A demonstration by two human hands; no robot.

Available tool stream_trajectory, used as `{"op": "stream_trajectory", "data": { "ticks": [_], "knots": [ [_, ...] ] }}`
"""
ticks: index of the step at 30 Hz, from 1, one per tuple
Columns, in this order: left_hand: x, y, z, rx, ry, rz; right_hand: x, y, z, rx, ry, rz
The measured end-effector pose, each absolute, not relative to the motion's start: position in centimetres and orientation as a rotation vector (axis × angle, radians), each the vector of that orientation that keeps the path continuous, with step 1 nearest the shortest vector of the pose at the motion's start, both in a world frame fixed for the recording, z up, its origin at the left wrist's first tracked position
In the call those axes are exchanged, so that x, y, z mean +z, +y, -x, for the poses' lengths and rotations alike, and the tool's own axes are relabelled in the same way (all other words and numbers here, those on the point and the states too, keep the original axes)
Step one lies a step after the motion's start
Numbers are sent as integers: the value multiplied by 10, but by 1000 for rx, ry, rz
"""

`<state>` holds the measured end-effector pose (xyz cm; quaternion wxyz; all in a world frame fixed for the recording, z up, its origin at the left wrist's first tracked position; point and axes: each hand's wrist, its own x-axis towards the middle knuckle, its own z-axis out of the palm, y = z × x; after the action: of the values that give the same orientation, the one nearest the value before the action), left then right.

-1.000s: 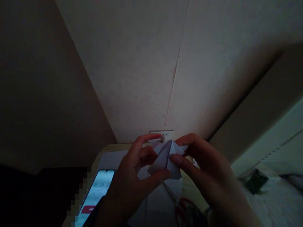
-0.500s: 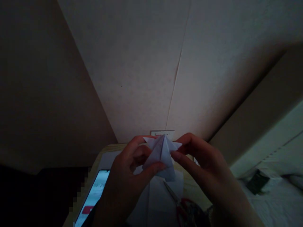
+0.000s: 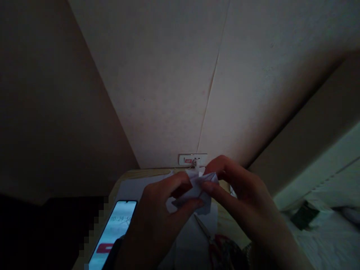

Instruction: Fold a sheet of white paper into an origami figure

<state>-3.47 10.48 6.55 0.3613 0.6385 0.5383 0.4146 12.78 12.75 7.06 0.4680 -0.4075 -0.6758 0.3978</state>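
Note:
A folded piece of white paper [image 3: 206,206] is held up between both hands above the table. My left hand [image 3: 165,213] grips its left and lower side, with the thumb pressed across the front. At the upper right, my right hand [image 3: 236,191] pinches a flap between thumb and fingers. The fingers cover part of the folds. Below the hands lies a pair of scissors with red handles [image 3: 212,240], its blades pointing up and left over flat white paper [image 3: 191,243]. Dim light hides the finer creases.
A lit phone [image 3: 115,228] showing a timer lies left of my left hand on the wooden table [image 3: 132,174]. A wall socket [image 3: 187,160] with a plug sits just behind. Walls enclose the back and left. A dark green item [image 3: 305,215] lies at far right.
The paper's central point and side tips no longer stand up; its upper part is now folded over. My right thumb has moved left onto the paper, and the plug has come into view.

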Motion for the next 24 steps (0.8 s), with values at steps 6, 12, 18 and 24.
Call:
{"op": "stream_trajectory", "data": {
  "ticks": [6,12,18,24],
  "knots": [
    [57,107,35,1119,1370,-1670,71,126,-128,956,-1589,995],
    [54,106,36,1262,1262,-1574,69,119,-130,871,-1504,958],
    [59,101,34,1350,1273,-1465,69,120,-133,918,-1496,992],
    [64,100,30,1433,1282,-1310,71,127,-135,985,-1552,1020]
  ]
}}
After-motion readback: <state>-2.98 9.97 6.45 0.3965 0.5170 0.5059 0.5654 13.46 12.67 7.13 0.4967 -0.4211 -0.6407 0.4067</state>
